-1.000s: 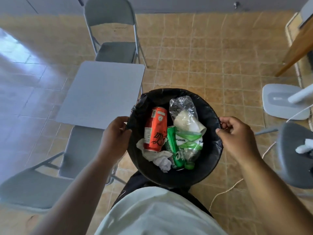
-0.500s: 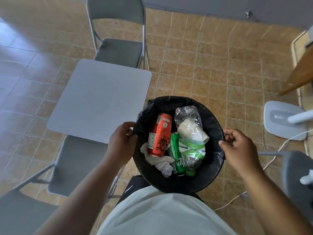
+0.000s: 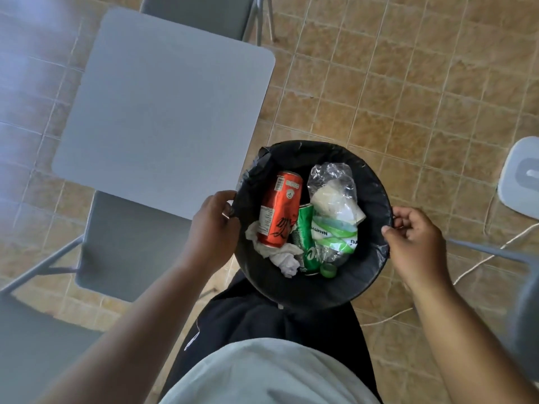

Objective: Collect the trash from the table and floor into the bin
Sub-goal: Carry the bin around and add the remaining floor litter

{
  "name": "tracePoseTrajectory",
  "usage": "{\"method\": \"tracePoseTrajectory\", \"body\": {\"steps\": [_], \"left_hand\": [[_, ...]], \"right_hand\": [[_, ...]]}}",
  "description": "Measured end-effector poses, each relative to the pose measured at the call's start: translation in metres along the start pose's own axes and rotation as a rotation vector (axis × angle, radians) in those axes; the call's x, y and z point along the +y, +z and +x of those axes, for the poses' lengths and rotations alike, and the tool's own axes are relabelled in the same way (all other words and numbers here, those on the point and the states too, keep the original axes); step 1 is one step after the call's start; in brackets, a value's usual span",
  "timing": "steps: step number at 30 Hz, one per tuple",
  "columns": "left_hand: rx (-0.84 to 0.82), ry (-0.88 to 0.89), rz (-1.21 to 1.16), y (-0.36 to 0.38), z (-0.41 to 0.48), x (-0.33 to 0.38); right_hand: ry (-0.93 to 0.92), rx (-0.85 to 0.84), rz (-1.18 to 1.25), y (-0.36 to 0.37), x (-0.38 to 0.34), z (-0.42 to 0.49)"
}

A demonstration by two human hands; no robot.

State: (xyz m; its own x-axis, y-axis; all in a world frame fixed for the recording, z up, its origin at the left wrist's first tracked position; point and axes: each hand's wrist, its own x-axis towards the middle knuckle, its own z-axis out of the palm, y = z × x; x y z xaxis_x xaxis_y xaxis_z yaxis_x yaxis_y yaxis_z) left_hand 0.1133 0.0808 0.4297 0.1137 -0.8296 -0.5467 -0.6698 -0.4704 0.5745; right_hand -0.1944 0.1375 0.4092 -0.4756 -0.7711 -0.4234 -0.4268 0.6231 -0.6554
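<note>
A round black bin (image 3: 318, 290) lined with a black bag hangs in front of me above the tiled floor. My left hand (image 3: 214, 228) grips its left rim and my right hand (image 3: 414, 243) grips its right rim. Inside lie an orange can (image 3: 280, 209), a green can (image 3: 306, 243), a crumpled clear plastic bottle with a green label (image 3: 335, 205), a green cap (image 3: 329, 270) and white crumpled tissue (image 3: 280, 255).
A grey square table (image 3: 163, 109) stands to the left. Grey folding chairs sit at its near side (image 3: 125, 243) and far side (image 3: 204, 13). A white fan base (image 3: 522, 176) and a white cable (image 3: 481, 260) lie on the floor at the right.
The view has tilted further down. The bin has sunk lower in the picture, next to the table's near right corner. Both hands keep their hold on the rim.
</note>
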Motion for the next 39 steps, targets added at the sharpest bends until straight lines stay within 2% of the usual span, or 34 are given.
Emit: {"method": "tracePoseTrajectory", "body": {"steps": [4,7,14,20,23,32,39], "left_hand": [[-0.026,-0.052,0.044,0.049,0.037,-0.041],[-0.042,-0.12,0.016,0.1,0.076,-0.08],[-0.096,-0.226,-0.083,0.182,0.143,-0.137],[-0.054,-0.284,-0.154,0.231,0.207,-0.196],[-0.019,-0.335,-0.21,0.245,0.238,-0.21],[-0.02,-0.259,-0.237,0.257,0.312,-0.227],[0.072,-0.302,-0.428,0.258,0.338,-0.229]], "right_hand": [[0.032,-0.049,-0.032,0.04,0.051,0.039],[0.043,-0.084,-0.062,0.084,0.1,0.078],[0.044,-0.101,-0.106,0.153,0.166,0.145],[0.002,-0.151,-0.134,0.223,0.215,0.208],[-0.007,-0.161,-0.144,0.251,0.224,0.236],[0.114,-0.208,-0.042,0.304,0.223,0.289],[0.07,-0.271,0.01,0.325,0.201,0.312]]}}
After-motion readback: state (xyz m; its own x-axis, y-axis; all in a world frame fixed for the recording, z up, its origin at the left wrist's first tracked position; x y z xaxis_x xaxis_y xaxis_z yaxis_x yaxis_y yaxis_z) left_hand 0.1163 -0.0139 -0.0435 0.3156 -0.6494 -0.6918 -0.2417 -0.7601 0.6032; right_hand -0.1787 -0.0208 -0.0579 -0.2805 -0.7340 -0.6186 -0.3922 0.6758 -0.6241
